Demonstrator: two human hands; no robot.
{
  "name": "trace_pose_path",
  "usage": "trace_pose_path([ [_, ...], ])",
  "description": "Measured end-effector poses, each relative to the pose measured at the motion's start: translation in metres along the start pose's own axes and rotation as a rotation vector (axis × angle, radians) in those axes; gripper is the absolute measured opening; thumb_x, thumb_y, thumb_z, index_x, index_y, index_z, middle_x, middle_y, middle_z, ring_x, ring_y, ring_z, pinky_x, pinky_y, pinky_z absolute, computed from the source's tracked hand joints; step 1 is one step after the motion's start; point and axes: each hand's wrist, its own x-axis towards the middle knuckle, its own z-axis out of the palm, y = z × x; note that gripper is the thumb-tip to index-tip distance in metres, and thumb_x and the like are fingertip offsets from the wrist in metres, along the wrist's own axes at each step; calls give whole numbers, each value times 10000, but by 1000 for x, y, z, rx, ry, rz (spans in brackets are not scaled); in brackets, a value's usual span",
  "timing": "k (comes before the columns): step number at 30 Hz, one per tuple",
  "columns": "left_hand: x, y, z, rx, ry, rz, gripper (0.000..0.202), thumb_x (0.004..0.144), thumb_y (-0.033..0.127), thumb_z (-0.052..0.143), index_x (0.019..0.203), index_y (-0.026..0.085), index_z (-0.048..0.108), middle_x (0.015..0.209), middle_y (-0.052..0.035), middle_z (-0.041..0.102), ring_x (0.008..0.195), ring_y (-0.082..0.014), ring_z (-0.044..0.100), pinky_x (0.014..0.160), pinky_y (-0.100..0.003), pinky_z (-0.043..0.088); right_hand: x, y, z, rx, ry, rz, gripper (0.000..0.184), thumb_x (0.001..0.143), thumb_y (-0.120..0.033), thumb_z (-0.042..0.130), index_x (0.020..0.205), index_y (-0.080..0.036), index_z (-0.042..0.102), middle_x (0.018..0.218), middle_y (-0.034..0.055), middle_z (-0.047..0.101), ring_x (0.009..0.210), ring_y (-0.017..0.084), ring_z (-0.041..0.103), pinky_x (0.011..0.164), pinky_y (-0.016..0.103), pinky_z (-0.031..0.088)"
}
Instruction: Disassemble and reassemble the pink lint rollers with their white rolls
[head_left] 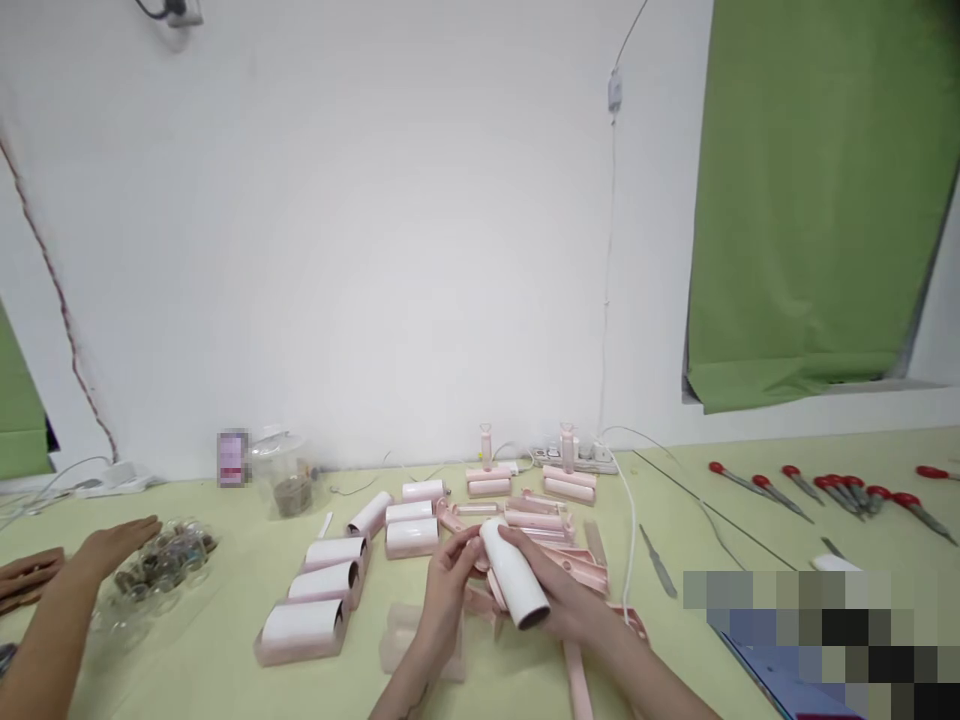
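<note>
A white paper roll (514,575) with a dark hollow end sits tilted in my right hand (562,600), whose fingers wrap round it. My left hand (448,580) is closed at the roll's far end, on a pink plastic part (478,556) mostly hidden by the fingers. Pink lint roller handles and covers (581,568) lie in a pile behind and beneath my hands. To the left stand several white rolls in pink cases (304,625). Below my left wrist is a translucent pink case (401,635).
At the left, another person's hand (112,550) is beside clear round pieces (169,555). A clear tub (289,475) stands by the wall. Red-handled tools (840,485) and a grey blade (658,562) lie right. A white cable (632,530) crosses the table.
</note>
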Motion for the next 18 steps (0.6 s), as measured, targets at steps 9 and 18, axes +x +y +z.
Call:
trace_pose_path([
  [9,-7,-8,-11,-43,61,-95,485,670,475,611,1047,169,610,945,-93,657,688,-171,585,583,-255,472,0,27,-19,-191,-7,148,306,775,-434,516,803,-130,534,651,60,606,465,123,542,447,235,441],
  [18,-27,-9,-8,117,-131,-150,507,818,523,328,1158,206,532,1047,-71,621,744,-173,574,565,-232,448,-4,34,-21,-327,-51,101,315,783,-446,495,732,-139,538,603,42,584,487,125,539,471,221,424],
])
